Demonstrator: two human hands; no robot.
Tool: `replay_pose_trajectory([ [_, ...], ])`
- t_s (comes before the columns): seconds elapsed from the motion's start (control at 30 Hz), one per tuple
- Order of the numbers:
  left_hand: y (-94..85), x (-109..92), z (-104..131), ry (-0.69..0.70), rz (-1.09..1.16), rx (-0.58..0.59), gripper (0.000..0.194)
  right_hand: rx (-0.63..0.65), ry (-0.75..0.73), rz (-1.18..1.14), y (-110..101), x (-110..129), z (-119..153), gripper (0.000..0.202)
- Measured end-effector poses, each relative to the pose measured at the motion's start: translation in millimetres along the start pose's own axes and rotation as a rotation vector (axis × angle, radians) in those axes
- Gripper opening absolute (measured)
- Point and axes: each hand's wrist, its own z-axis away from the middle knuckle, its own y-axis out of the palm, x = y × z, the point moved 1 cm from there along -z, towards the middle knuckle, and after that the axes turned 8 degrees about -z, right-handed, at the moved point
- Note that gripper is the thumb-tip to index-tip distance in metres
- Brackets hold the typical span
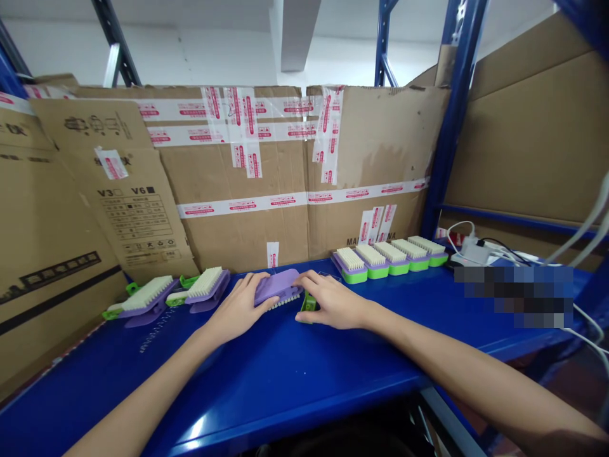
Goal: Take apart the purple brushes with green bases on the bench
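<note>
A purple brush part [278, 285], bristles facing down, is tilted above the blue shelf near its middle. My left hand [241, 306] grips its left end, thumb along the near edge. My right hand [333, 299] has its fingertips at the part's right end and its thumb on a green piece [308, 306] just below. Two purple and green brushes with bristles up lie to the left, one at the far left [145, 295] and one nearer my left hand [205, 285].
Several green and purple brushes [372, 255] stand in a row at the back right. Taped cardboard [247, 235] walls the back of the blue shelf [266, 381]. White cables and a power strip [469, 257] lie at the right, beside a blue post [450, 139].
</note>
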Motion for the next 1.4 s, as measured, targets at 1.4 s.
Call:
replay_pose_trajectory([
  [1.4, -13.1, -36.8, 1.8, -0.008, 0.514, 0.175, 0.048, -0.343, -0.079, -0.15, -2.6, -0.3, -2.7, 0.063],
])
